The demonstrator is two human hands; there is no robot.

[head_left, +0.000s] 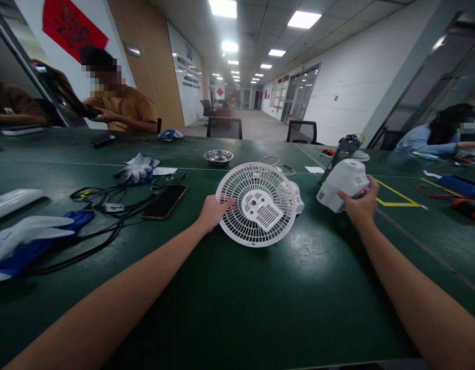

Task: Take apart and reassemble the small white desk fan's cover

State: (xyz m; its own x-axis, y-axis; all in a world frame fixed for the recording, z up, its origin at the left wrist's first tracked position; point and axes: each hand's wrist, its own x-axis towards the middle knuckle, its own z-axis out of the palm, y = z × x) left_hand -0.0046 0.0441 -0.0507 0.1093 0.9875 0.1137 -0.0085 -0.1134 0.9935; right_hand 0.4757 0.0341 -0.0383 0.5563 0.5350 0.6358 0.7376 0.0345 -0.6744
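Note:
My left hand (212, 212) is closed on the left rim of a round white fan grille (261, 209), which is tilted up and faces me. A second white plastic part (298, 198) shows partly behind the grille's right edge; the rest of it is hidden. On the right, my right hand (361, 201) grips a white plastic housing (341, 184), tilted, with slots on its right side. I cannot tell whether the housing touches the table. A thin white cable (276, 162) curls on the table beyond the grille.
Left on the green table (237, 308) are a phone (165, 202), black cables (117, 226), and blue-and-white gloves (37, 236). A metal bowl (218, 157) stands beyond the grille; a dark bottle (340, 151) stands behind the housing. People sit at the far left and right.

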